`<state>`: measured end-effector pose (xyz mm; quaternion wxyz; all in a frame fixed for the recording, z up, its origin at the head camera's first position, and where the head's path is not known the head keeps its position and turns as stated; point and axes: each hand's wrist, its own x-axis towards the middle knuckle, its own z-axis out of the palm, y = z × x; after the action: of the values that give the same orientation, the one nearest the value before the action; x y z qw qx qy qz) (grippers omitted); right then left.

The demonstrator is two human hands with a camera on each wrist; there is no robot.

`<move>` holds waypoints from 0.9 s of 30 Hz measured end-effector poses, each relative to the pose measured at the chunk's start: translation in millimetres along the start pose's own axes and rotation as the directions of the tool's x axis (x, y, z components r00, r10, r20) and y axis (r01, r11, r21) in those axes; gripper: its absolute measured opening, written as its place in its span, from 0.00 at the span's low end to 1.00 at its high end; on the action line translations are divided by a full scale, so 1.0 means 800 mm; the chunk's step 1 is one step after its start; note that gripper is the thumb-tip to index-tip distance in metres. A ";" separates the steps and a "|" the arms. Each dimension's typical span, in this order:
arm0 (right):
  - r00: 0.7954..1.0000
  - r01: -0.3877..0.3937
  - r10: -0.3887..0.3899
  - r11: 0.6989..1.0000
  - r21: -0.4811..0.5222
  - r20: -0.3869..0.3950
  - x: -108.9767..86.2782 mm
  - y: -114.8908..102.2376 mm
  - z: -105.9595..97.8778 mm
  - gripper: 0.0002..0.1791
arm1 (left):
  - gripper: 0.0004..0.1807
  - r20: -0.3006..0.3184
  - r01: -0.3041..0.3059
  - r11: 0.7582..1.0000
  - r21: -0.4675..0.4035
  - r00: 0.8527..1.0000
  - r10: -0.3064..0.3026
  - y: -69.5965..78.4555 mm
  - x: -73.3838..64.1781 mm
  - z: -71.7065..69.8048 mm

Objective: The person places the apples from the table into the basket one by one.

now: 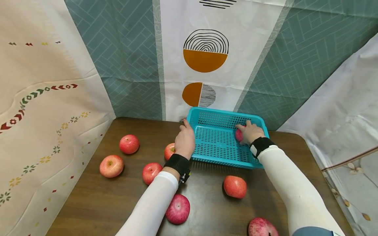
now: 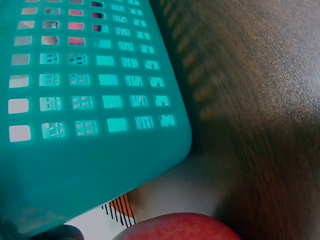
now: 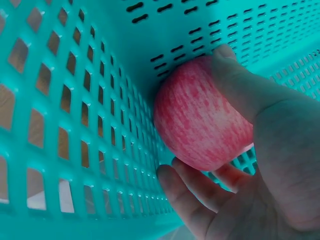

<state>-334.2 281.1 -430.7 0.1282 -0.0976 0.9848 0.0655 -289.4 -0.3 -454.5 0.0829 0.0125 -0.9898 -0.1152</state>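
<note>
A turquoise perforated basket (image 1: 218, 163) stands at the back of the table. Inside its right end, my right hand (image 1: 253, 132) holds a red apple (image 3: 200, 117); in the right wrist view the thumb lies over one side and the fingers curl at the other, close to the basket wall. My left hand (image 1: 185, 141) is at the basket's left end, an index finger stretched forward beside the rim; its other fingers are mostly hidden. Close to that wrist lie a red-yellow apple (image 1: 169, 151) and a red apple (image 1: 151, 172). The left wrist view shows the basket's outer wall (image 2: 100, 160).
More apples lie loose on the brown table (image 1: 88, 200): a red one (image 1: 129, 144) and a paler one (image 1: 111, 166) at left, a dark red one (image 1: 178, 209) in front, another (image 1: 234, 186) before the basket, and one (image 1: 262, 227) at the near edge. Patterned cloth (image 1: 133, 59) hangs behind.
</note>
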 end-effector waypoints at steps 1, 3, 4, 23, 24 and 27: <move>1.000 0.003 -0.003 1.000 0.006 -0.001 -0.001 0.000 -0.001 0.50 | 0.38 0.000 0.000 1.000 -0.004 1.000 0.000 0.000 0.000 0.000; 1.000 0.010 -0.009 1.000 0.020 -0.008 -0.001 0.001 -0.004 0.50 | 0.38 -0.007 -0.001 1.000 -0.005 1.000 0.001 0.000 0.000 0.001; 1.000 0.014 -0.013 1.000 0.028 -0.014 -0.002 0.001 -0.006 0.50 | 0.38 -0.009 0.000 1.000 -0.005 1.000 0.000 0.000 0.000 0.002; 0.998 0.061 -0.064 0.988 0.142 0.017 -0.033 0.008 -0.019 0.51 | 0.37 -0.012 -0.008 1.000 -0.009 1.000 0.008 -0.001 0.001 0.006; 0.997 0.067 -0.070 0.988 0.141 0.013 -0.035 0.007 -0.019 0.51 | 0.37 -0.014 -0.009 1.000 -0.007 1.000 0.009 -0.001 0.001 0.006; 0.996 0.094 -0.094 0.985 0.144 -0.008 -0.040 0.005 -0.021 0.52 | 0.38 -0.018 -0.007 1.000 -0.008 1.000 0.007 -0.002 0.002 0.005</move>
<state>-308.6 288.1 -405.8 0.1374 -0.1344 0.9813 -0.0118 -291.4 -1.0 -458.3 0.0924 0.0098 -0.9885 -0.1189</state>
